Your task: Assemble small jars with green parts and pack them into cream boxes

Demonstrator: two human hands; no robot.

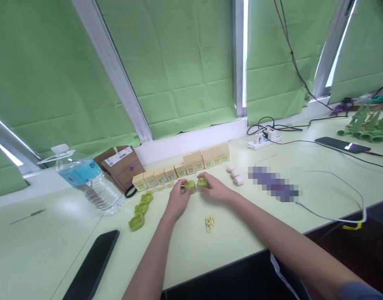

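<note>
My left hand (178, 199) is closed round a small green and clear case (189, 186) on the pale table (210, 246). My right hand (214, 187) grips a second small green case (202, 181) right beside it. The two cases nearly touch. Behind my hands runs a row of several small beige boxes with green labels (181, 167). Green plastic pieces (140, 210) lie to the left of my left hand. A small yellow ring piece (210, 223) lies on the table in front of my hands.
A water bottle (86, 180) lies at the left, with a cardboard box (122, 164) behind it. A black phone (93, 264) rests near the front left edge. White rolls (235, 174), a power strip (264, 141), cables, another phone (341, 145) and green parts (366, 125) fill the right.
</note>
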